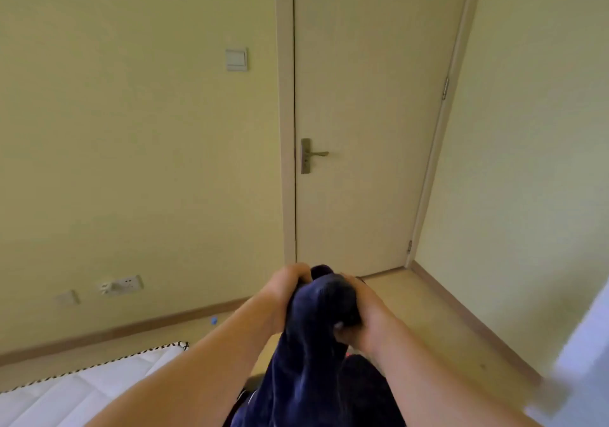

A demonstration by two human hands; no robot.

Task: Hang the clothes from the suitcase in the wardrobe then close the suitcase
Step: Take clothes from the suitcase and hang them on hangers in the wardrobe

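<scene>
A dark blue garment point(316, 334) is gripped by curled fingers of the left hand point(280, 298) and right hand point(365, 311), before a closed door point(369, 113); a mattress point(82, 390) lies at lower left.

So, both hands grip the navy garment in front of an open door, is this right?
Not quite. The door is closed, not open: the head view shows it sitting flush in its frame. The rest is right: the left hand and the right hand both grip the navy garment in front of it.

Left hand point(280, 298), right hand point(369, 318) bare; forearms bare to frame edge.
</scene>
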